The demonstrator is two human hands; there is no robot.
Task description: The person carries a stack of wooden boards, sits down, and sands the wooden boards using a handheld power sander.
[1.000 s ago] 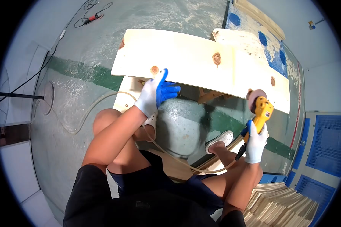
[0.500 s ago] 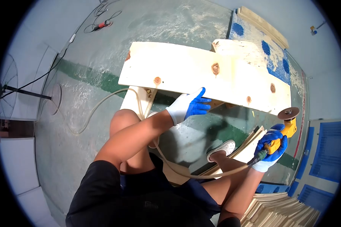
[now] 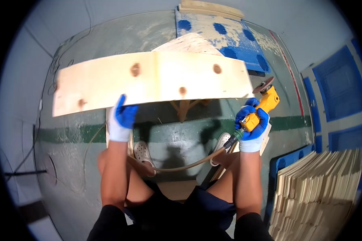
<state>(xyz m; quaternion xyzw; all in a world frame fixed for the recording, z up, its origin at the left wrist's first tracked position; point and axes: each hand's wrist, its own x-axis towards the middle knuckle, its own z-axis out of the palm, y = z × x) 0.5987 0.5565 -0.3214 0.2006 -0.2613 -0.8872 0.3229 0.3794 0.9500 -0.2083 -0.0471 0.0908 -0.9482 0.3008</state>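
A long pale wooden board [image 3: 108,80] with dark knots lies across in front of me. My left hand [image 3: 124,118], in a white glove with blue-coated fingers, is at the board's near edge. Its thumb points up over the wood and its fingers are loosely apart, slightly blurred; I cannot tell whether they touch it. In my right hand [image 3: 253,122], gloved alike, is a yellow angle grinder [image 3: 267,100] with a brown sanding disc [image 3: 264,85]. The disc is near the board's right end. A hose [image 3: 185,166] runs from the tool's rear across my legs.
Another wooden piece [image 3: 191,44] shows behind the board, and a wooden support [image 3: 184,110] stands beneath it. A dust-covered blue pallet [image 3: 245,52] is at the back. Stacked thin wooden boards [image 3: 315,193] stand at the right, near blue panels [image 3: 340,84].
My view has turned to the right, so the board now appears further left and more level. My right hand and the grinder appear higher and further left. My left hand stays by the near edge.
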